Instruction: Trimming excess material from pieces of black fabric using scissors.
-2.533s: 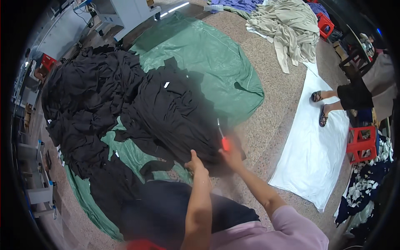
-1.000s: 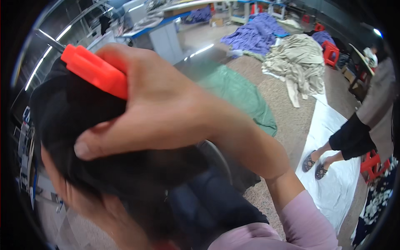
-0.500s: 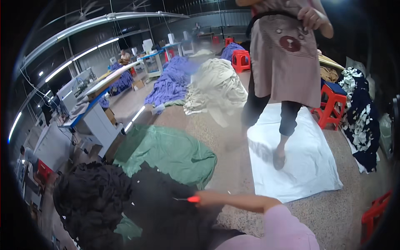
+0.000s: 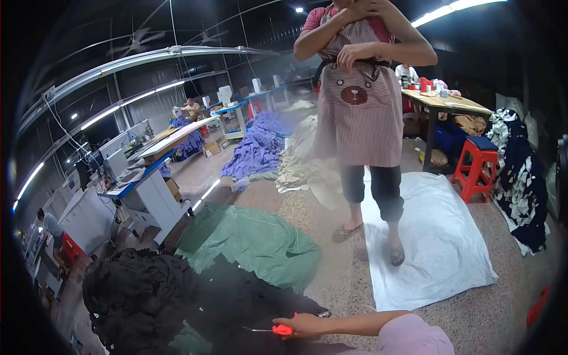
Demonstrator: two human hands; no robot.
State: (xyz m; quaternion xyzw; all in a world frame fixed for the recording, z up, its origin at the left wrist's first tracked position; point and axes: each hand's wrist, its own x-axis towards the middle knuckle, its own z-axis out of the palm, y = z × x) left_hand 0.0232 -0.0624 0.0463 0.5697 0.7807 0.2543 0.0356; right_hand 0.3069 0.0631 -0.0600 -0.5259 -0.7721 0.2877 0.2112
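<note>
Speckled stone floor (image 4: 331,248) carries a green sheet (image 4: 248,242), a heap of black clothes (image 4: 142,296), a white sheet (image 4: 432,242), purple and beige piles, a red stool (image 4: 476,165)

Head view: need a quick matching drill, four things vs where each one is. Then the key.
Things:
1. scissors
2. white sheet
3. red stool
4. green cloth

Places:
A. under the standing person's feet
B. beside the wooden table, at the right
C. in the right hand, over black garments
D. spread on the floor behind the black pile

Pairs: 1-C, 2-A, 3-B, 4-D
</note>
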